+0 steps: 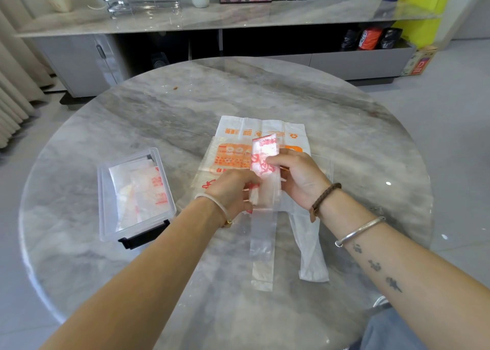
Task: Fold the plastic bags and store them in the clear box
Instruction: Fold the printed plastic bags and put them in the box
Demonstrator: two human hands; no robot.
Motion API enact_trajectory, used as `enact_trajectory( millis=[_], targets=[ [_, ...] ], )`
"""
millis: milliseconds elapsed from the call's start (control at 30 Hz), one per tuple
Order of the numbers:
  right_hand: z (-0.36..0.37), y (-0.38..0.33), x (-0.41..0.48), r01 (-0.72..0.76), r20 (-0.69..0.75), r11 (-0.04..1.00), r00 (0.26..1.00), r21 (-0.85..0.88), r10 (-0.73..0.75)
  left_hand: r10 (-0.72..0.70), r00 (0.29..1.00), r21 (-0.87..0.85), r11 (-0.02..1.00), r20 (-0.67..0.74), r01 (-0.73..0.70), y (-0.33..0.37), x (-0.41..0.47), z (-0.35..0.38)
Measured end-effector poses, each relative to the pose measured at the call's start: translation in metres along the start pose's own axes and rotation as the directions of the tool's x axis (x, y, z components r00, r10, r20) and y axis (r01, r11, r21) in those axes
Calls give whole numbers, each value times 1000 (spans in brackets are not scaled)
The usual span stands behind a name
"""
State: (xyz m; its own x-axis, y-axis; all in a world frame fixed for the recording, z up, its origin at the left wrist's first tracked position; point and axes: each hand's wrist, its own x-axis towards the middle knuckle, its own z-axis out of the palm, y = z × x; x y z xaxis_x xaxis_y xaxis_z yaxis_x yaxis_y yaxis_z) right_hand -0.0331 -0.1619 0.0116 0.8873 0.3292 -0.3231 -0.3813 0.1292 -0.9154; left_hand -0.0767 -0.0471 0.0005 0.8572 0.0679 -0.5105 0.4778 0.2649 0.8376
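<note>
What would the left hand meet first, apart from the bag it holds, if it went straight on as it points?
Probably the right hand: the left hand points away and rightward, and the right hand grips the same folded bag just ahead of it. Depth is unclear from one view.

Home living room: marble table (185, 116), sideboard (238, 15), curtains (13, 84).

The red print on the folded bag (265, 161) is too blurred to read. The left hand (232, 188) and right hand (301, 176) cover the middle of the flat bags (267, 127). How many bags lie in the clear box (102, 204) cannot be told.
</note>
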Motion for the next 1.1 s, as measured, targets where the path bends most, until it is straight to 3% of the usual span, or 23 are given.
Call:
enact_trajectory(
  millis=[167, 300, 433, 633, 800, 1000, 1100],
  targets=[
    [-1, 3, -1, -40, -11, 968, 999, -246, 38, -52, 994, -89, 995, -91, 44, 0, 4, -5],
    [-2, 4, -9, -222, 114, 930, 958, -294, 264, -73, 978, -223, 974, -196, 28, 6, 8, -14],
    [1, 9, -17, -193, 228, 859, 915, -475, 332, -21, 955, -201, 979, -295, -40, 11, 8, -19],
    [2, 2, -19, -179, 234, 965, 947, -189, 221, 165, 922, 42, 986, -352, -160, 9, 9, -17],
    [1, 1, -11, -102, 179, 993, 977, -65, 112, 179, 959, 205, 970, -221, -133, 4, 6, -12],
    [1, -3, -9, -94, 146, 995, 985, 33, 88, 63, 994, -9, 998, -87, -64, 9, -4, -3],
    [1, -2, -8, -81, 137, 996, 988, 33, 76, 79, 997, 27, 997, -10, -79, 10, -7, -2]
  ],
)
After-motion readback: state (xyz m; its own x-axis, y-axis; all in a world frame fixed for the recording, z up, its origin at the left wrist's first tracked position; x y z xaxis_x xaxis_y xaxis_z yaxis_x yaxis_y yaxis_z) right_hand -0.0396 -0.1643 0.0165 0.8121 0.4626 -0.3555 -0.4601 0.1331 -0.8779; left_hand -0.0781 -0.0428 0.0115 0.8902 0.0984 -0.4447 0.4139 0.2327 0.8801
